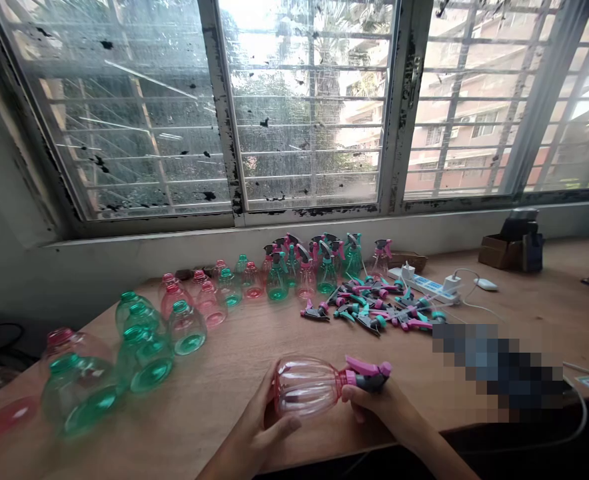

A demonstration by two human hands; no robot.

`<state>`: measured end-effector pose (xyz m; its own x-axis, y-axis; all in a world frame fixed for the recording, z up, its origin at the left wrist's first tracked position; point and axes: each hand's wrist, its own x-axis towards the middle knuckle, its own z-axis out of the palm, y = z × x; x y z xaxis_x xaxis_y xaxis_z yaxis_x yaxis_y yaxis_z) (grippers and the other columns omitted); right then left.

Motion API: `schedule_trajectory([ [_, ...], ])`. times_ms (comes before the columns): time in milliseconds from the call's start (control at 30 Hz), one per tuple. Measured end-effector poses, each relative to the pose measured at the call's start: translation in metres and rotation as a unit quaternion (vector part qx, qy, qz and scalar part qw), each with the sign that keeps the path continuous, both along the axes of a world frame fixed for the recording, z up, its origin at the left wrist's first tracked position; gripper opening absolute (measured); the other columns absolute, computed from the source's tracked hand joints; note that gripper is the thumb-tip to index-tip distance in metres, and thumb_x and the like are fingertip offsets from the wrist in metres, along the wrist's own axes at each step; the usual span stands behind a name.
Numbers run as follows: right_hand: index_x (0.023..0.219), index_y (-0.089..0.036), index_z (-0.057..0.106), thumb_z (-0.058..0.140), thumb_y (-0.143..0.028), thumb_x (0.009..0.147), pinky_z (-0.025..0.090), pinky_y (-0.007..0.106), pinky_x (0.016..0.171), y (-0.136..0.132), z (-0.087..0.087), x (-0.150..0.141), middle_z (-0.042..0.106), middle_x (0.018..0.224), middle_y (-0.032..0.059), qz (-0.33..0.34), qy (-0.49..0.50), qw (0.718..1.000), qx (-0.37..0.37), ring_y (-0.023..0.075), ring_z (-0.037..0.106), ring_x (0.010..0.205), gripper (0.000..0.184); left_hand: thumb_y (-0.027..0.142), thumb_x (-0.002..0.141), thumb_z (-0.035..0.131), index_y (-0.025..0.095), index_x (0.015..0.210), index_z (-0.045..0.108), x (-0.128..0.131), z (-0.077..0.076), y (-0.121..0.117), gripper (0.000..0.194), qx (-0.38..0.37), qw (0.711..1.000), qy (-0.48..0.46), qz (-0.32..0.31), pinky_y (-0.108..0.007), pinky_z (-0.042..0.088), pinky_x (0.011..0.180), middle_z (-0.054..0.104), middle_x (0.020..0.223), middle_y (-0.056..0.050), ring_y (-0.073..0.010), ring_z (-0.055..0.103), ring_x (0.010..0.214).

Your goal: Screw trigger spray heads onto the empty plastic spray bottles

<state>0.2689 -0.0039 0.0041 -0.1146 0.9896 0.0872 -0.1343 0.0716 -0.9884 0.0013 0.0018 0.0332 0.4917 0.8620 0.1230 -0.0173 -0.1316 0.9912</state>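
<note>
A clear pink spray bottle (307,385) lies sideways just above the wooden table (254,340), near its front edge. My left hand (259,427) cups the bottle's round body from below and the left. My right hand (374,403) is closed around the neck under the pink and grey trigger head (369,373), which sits on the bottle and points right. A loose pile of pink, teal and grey trigger heads (374,310) lies farther back, right of centre.
Several capless green bottles (144,347) and pink bottles (202,300) stand at the left. Capped bottles (314,267) line the wall under the window. A white power strip (427,283), a mouse (485,284) and a cardboard box (499,250) lie to the right.
</note>
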Motion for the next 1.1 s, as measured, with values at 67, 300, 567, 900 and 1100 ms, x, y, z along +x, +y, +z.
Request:
schedule_trajectory([
  [67, 0.074, -0.016, 0.075, 0.084, -0.056, 0.074, 0.044, 0.03, 0.057, 0.0, -0.001, 0.0, 0.063, 0.056, -0.0017, -0.002, 0.006, 1.0, -0.001, 0.0146, 0.052, 0.053, 0.041, 0.048, 0.086, 0.077, 0.032, 0.162, 0.024, -0.001, 0.002, -0.001, 0.094, -0.005, 1.0, 0.008, 0.004, -0.047, 0.027, 0.129, 0.042, 0.165, -0.005, -0.0343, 0.033, 0.154],
  [300, 0.099, -0.016, 0.078, 0.087, -0.054, 0.071, 0.045, 0.028, 0.052, 0.0, -0.002, -0.002, 0.07, 0.07, 0.0015, -0.017, 0.038, 0.999, -0.006, 0.0126, 0.052, 0.051, 0.048, 0.046, 0.09, 0.074, 0.032, 0.164, 0.014, -0.007, -0.01, 0.003, 0.096, 0.059, 0.995, 0.075, 0.032, -0.046, 0.021, 0.129, 0.047, 0.161, -0.006, -0.0315, 0.041, 0.149],
  [567, 0.069, -0.016, 0.073, 0.085, -0.055, 0.074, 0.044, 0.029, 0.053, 0.0, 0.002, -0.001, 0.063, 0.061, -0.0003, 0.005, 0.016, 1.0, 0.002, 0.0132, 0.052, 0.051, 0.041, 0.052, 0.088, 0.073, 0.03, 0.164, 0.005, -0.005, -0.019, 0.007, 0.105, 0.078, 0.994, 0.065, 0.032, -0.047, 0.014, 0.13, 0.033, 0.17, -0.007, -0.0322, 0.031, 0.155],
  [900, 0.073, -0.016, 0.074, 0.085, -0.056, 0.073, 0.044, 0.03, 0.055, 0.0, 0.002, -0.002, 0.063, 0.06, -0.001, 0.0, 0.018, 1.0, 0.0, 0.0135, 0.051, 0.051, 0.041, 0.046, 0.086, 0.078, 0.03, 0.162, 0.023, -0.007, -0.02, 0.007, 0.095, 0.05, 0.997, 0.056, 0.03, -0.047, 0.025, 0.128, 0.049, 0.16, -0.008, -0.0346, 0.041, 0.149],
  [1100, 0.092, -0.016, 0.076, 0.086, -0.054, 0.073, 0.043, 0.03, 0.055, 0.0, 0.003, -0.001, 0.069, 0.07, 0.0014, 0.003, 0.023, 1.0, -0.005, 0.0139, 0.054, 0.051, 0.044, 0.043, 0.09, 0.074, 0.03, 0.164, 0.016, -0.008, -0.024, 0.008, 0.096, 0.084, 0.993, 0.066, 0.051, -0.044, 0.026, 0.128, 0.05, 0.158, -0.008, -0.032, 0.028, 0.156],
])
